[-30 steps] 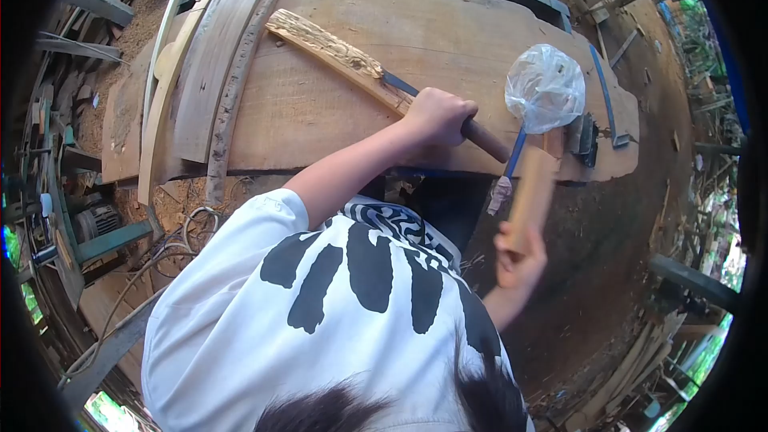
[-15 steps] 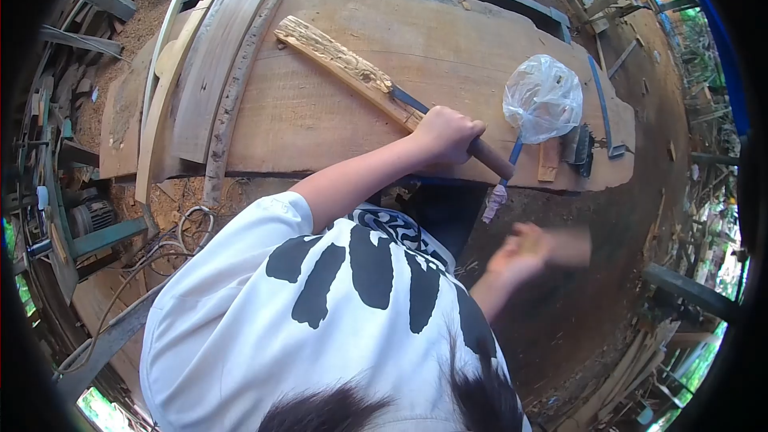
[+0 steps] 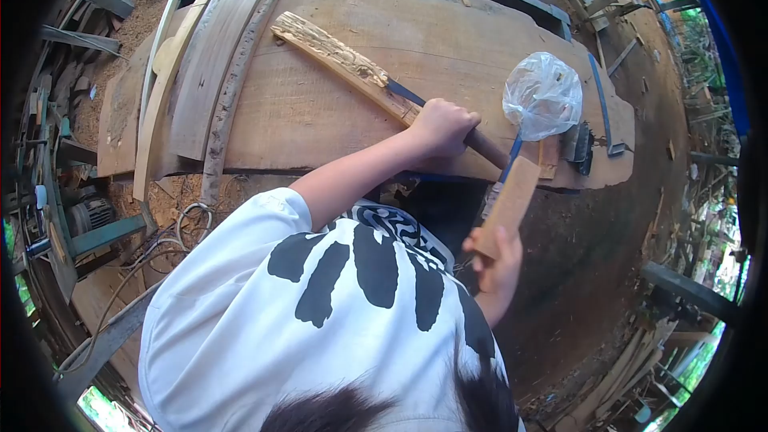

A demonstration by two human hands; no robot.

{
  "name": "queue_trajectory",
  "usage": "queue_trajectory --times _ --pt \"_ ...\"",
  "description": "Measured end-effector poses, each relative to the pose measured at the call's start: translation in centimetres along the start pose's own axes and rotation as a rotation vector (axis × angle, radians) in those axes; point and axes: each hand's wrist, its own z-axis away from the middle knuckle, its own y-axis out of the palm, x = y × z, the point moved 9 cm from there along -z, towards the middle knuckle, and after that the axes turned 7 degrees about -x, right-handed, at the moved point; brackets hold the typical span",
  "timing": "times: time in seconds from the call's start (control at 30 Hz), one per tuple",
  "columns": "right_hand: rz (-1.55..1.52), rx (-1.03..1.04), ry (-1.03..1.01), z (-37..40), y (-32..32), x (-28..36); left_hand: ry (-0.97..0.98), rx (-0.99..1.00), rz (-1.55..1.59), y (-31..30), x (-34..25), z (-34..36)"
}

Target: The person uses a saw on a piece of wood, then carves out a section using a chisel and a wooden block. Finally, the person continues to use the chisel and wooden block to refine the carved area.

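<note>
My left hand [image 3: 442, 126] is wrapped round the wooden handle of a chisel [image 3: 485, 149]. Its dark blade meets a long strip of wood [image 3: 340, 64], whose upper face is rough and chipped towards the far end. That strip lies slantwise on a broad wooden slab [image 3: 312, 132]. At the slab's near edge, my right hand [image 3: 500, 260] grips the lower end of a flat wooden block [image 3: 514, 196]. The block is raised at a slant, and its upper end overlaps the butt of the chisel handle in this view.
A clear plastic bag [image 3: 544, 96] lies on the slab's right part, beside a small wood piece [image 3: 549, 154] and a dark tool [image 3: 579, 148]. Further right is a blue metal bar with a bent end [image 3: 605, 108]. Long boards [image 3: 220, 64] lie across the left side.
My right hand has swung the wooden block, blurred before and pointing right, up and leftwards to the end of the chisel handle. My left hand and the chisel have hardly moved.
</note>
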Motion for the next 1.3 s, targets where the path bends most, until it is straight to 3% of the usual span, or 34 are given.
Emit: queue_trajectory --times 0.23,0.43,0.53,0.57,0.63,0.67,0.73,0.77,0.83,0.87,0.93,0.97,1.13,1.2,1.3 --pt "-0.517 -0.34 -0.11 -1.6 -10.1 1.0 0.109 -0.13 0.027 -1.6 -0.9 -0.1" --pt "-0.55 -0.277 -0.082 -2.1 -10.0 0.2 0.347 -0.335 0.369 -7.2 -4.3 1.3" --pt "-0.518 -0.24 -0.077 -2.4 -7.7 0.3 0.332 -0.445 0.648 -10.7 -2.9 1.3" --pt "-0.529 -0.251 -0.074 -2.6 -7.2 0.2 0.27 -0.438 0.786 -11.4 -1.4 1.4" --pt "-0.466 -0.192 -0.019 -3.2 -5.1 -0.2 0.135 -0.689 1.013 -14.1 1.1 1.9" --pt "-0.446 -0.173 -0.016 -3.5 -4.2 -0.2 0.037 -0.706 0.972 -15.1 2.6 2.0" --pt "-0.388 -0.13 -0.041 -4.2 -2.4 0.2 -0.312 -0.764 1.307 -16.3 6.4 1.7" --pt "-0.401 -0.138 -0.038 -4.7 -1.7 0.2 -0.443 -0.708 1.166 -17.4 7.3 1.5" --pt "-0.278 -0.03 -0.125 -5.7 0.9 1.1 -0.617 -0.335 0.755 -17.5 8.8 1.5" --pt "-0.282 -0.022 -0.135 -6.3 2.1 1.4 -0.612 -0.324 0.752 -17.1 8.8 1.4" --pt "-0.327 0.011 -0.176 -7.5 5.5 2.3 -0.559 0.028 0.117 -14.0 8.9 1.7" --pt "-0.368 0.036 -0.207 -8.2 7.6 2.9 -0.509 0.082 0.03 -12.1 8.9 2.0" --pt "-0.448 -0.049 -0.391 -12.8 15.1 2.7 -0.496 -0.106 -0.099 -9.1 9.1 3.5" --pt "-0.022 -0.271 -0.743 -12.8 15.3 3.6 -0.546 -0.142 -0.018 -9.3 10.0 3.7" --pt "0.014 -0.216 -0.691 -12.5 15.9 3.4 -0.615 -0.268 0.112 -10.5 12.7 5.0"
